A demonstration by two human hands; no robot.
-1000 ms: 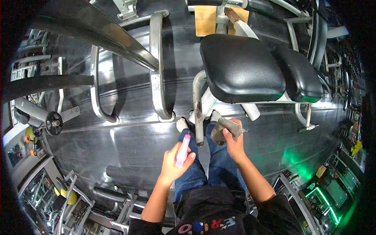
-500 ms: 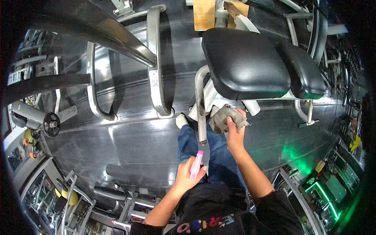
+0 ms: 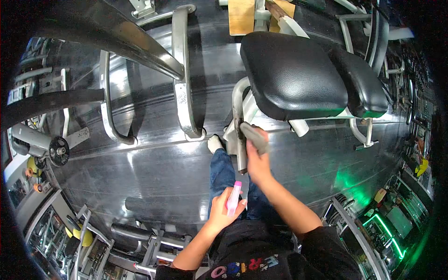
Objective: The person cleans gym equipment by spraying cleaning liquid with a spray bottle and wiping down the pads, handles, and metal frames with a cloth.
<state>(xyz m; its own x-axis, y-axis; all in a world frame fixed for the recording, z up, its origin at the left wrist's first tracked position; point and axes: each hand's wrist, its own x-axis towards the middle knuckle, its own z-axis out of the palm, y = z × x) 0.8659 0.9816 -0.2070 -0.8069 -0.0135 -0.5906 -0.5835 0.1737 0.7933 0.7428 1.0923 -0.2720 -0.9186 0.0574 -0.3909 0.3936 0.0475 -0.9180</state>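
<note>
My left hand (image 3: 220,208) is closed around a slim, pale pink bottle (image 3: 234,199) with a brighter pink cap, held upright in front of my shirt. In my right hand (image 3: 258,163) is a bunched grey cloth (image 3: 255,138), slightly blurred. The cloth's left edge lies against the bent metal handle bar (image 3: 241,159) beside the machine's seat, over a dark worn stretch of it. That bar hangs down from under the black padded seat (image 3: 294,77). My fingertips are partly hidden by the cloth.
A second black pad (image 3: 359,84) adjoins the seat on the right. Silver frame legs (image 3: 183,102) stand on the dark floor (image 3: 154,172) to the left. Other gym machines (image 3: 149,245) and a yellow ball (image 3: 84,235) are at the lower left. A wooden board (image 3: 241,17) is at the top.
My right hand has moved left with the cloth, from right of the bar to against it. The cloth looks more folded now. My left hand with the bottle has stayed nearly still.
</note>
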